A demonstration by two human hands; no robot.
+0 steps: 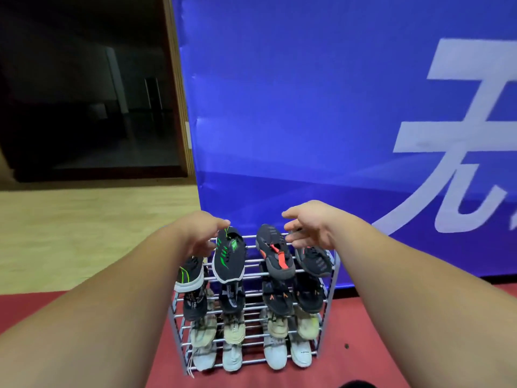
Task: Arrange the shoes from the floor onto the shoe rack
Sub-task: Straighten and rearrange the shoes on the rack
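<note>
A metal shoe rack [333, 278] stands on the red floor with shoes on every tier. On the top tier lie a pair of black shoes with green stripes, one [228, 256] beside the other [190, 273], and a black pair with orange straps [275, 254]. My left hand [202, 233] reaches over the top tier, and its thumb and fingers pinch the heel of the inner black-and-green shoe. My right hand [310, 226] hovers just above the black-and-orange pair with its fingers spread and holds nothing.
Black sandals and sneakers fill the second tier [277, 299]; beige and white sneakers [275, 352] fill the lower tiers. A blue banner [307, 107] hangs right behind the rack. Pale wooden floor [84, 233] and a dark doorway lie to the left.
</note>
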